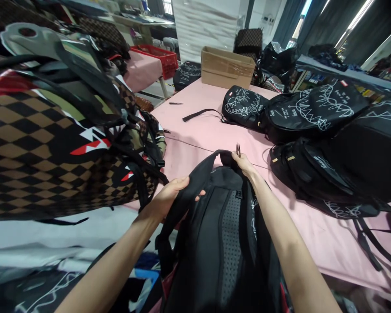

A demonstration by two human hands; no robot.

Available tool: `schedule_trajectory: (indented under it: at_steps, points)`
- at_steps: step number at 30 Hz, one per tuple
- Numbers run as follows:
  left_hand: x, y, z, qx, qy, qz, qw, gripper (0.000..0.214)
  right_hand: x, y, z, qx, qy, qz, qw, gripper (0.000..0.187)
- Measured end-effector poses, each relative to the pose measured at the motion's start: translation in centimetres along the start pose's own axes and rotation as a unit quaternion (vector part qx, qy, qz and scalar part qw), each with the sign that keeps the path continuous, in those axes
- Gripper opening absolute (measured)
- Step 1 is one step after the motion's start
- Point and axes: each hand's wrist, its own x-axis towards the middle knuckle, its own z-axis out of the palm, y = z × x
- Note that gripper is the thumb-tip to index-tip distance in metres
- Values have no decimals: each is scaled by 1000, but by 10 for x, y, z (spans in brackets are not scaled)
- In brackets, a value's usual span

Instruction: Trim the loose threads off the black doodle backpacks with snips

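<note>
A black backpack (205, 243) with a perforated mesh back panel faces me at the table's near edge. My left hand (174, 193) is closed around one of its padded shoulder straps (197, 176), thumb on the outer side and fingertips showing past the inner edge. At the top of the bag, my right hand (243, 163) pinches near the upper end of the strap. Small thread snips (238, 150) stick up from the right hand, blades pointing away from me. The snips' handles are hidden in the fingers.
Brown-and-black checkered backpacks (29, 152) crowd the left side. Black backpacks with white scribbles (313, 108) lie along the right of the pink table (195, 143). A cardboard box (228, 67) stands at the far end, near a red crate (159, 58). Another small dark tool (176, 103) lies on the cloth.
</note>
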Motion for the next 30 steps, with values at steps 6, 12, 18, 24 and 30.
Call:
schedule_trajectory:
  at_steps: [6,12,18,24,30]
  points:
    - [-8,-1,-6,-46,-18,-76,996,33,2,1,1,-38,-28,-2,999,37]
    - [-14,-1,-1,-102,-34,-56,993,30,-66,-35,28,-72,96,-138,983,24]
    - [-16,-4,2,-138,-53,-26,989,22,-131,-55,74,16,67,-95,993,24]
    - [-19,-9,-4,-140,-102,-41,984,22,-144,-65,86,6,128,-114,985,16]
    - [-32,-10,5,-152,-121,-52,980,23,-162,-74,81,-3,98,-128,987,19]
